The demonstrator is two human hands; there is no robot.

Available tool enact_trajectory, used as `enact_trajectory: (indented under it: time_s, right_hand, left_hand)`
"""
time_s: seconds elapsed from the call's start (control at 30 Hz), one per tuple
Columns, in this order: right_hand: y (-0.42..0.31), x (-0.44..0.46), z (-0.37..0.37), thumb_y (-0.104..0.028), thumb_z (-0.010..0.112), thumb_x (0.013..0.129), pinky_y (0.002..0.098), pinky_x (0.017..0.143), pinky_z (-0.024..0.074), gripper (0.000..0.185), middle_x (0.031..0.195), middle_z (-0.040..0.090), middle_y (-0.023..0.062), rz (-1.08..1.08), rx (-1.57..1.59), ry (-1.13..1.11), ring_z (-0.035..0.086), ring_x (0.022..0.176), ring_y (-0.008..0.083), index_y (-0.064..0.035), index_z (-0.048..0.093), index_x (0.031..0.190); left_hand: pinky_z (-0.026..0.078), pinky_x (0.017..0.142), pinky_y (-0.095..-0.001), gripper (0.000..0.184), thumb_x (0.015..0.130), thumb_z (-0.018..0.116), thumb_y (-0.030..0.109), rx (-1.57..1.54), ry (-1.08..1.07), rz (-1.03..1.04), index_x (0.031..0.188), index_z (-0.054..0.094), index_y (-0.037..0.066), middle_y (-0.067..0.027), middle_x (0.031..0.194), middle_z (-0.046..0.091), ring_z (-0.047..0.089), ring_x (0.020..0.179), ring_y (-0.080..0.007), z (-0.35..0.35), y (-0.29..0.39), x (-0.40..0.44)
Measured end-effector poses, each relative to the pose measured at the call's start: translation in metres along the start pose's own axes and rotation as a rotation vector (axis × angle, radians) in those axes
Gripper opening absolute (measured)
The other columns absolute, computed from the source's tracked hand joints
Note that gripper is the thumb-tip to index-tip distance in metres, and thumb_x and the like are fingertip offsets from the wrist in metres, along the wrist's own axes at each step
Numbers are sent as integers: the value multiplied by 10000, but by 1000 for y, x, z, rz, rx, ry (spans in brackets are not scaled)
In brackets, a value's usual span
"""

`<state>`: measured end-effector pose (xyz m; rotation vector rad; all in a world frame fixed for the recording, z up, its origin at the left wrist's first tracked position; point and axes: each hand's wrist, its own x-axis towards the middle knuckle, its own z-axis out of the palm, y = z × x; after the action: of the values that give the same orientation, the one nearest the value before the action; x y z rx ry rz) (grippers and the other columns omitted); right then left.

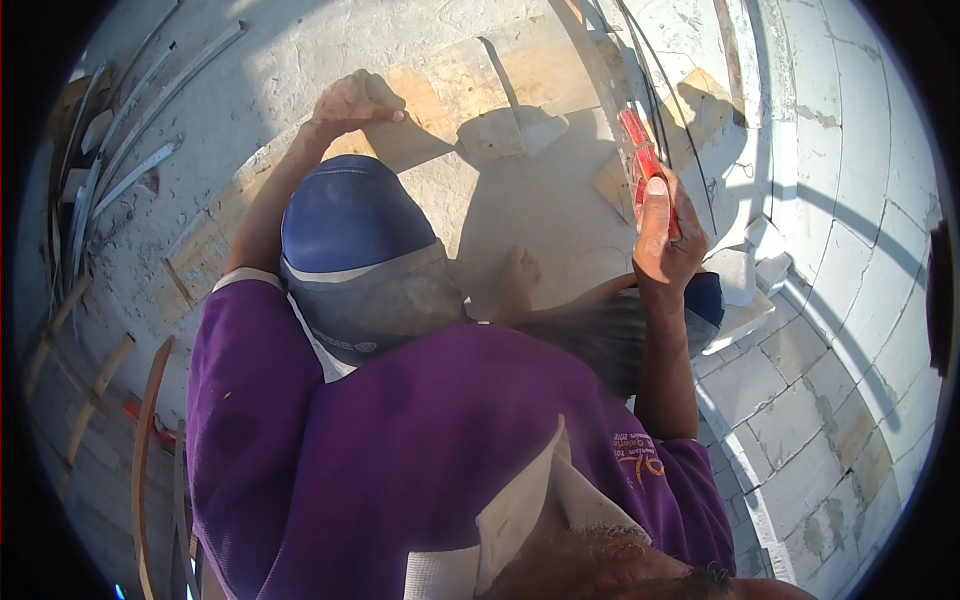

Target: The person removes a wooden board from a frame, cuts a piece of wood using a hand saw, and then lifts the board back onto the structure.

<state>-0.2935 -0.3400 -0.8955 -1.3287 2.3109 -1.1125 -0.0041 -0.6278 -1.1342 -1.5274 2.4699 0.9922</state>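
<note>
My left hand [352,100] is at the upper left, its fingers curled on a light wooden board [430,95] and its thumb stretched along the top. Stains mark the board, and shadows fall across it. On the other side my right hand [668,235] is closed around the red handle [640,150] of what looks like a handsaw, thumb on top. A thin grey blade, blurred, seems to run up from the handle past the board's right end. My knees are bent, and a blue-and-grey knee [355,225] lies just below my left hand.
Metal strips [150,110] lie at the left, with wooden sticks [150,440] below them. Dark cables or rods [655,75] cross the floor near my right hand. A pale block wall [850,200] stands at the right, with broken block pieces [745,275] beside my leg.
</note>
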Motion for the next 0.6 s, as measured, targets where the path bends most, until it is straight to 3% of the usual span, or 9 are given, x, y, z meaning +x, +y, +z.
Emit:
enact_trajectory:
  time_s: [0.1, 0.17, 0.37, 0.6]
  right_hand:
    - [3, 0, 2, -192, 571, 1040, 254, 731, 515, 293, 971, 712, 91, -8, 32, 9, 627, 832, 114, 29, 688, 1191]
    - [5, 1, 4, -191, 585, 1018, 329, 762, 555, 262, 910, 741, 152, -43, -66, 0, 733, 818, 256, 6, 683, 1159]
    - [18, -4, 8, -193, 578, 1016, 348, 773, 559, 271, 930, 741, 182, -81, -156, -16, 740, 843, 307, 5, 684, 1168]
    - [11, -7, 4, -186, 577, 1019, 339, 777, 555, 273, 942, 742, 175, -42, -66, -44, 736, 847, 274, 11, 683, 1175]
  left_hand:
    - [507, 987, -460, 1001, 660, 828, 642, -17, 1, 4, 1275, 545, -95, -269, 1166, 659, 649, 1119, -396, 0, 0, 0]
    - [505, 990, -458, 1001, 661, 829, 636, -18, -8, -1, 1281, 542, -95, -269, 1171, 657, 647, 1123, -395, -3, 4, -1]
    - [503, 993, -453, 991, 667, 826, 623, -22, -11, -12, 1291, 542, -92, -262, 1175, 659, 646, 1123, -394, -5, 7, -4]
    - [499, 992, -455, 991, 657, 824, 639, -10, 0, -9, 1279, 548, -81, -251, 1174, 660, 638, 1135, -385, -5, 7, -4]
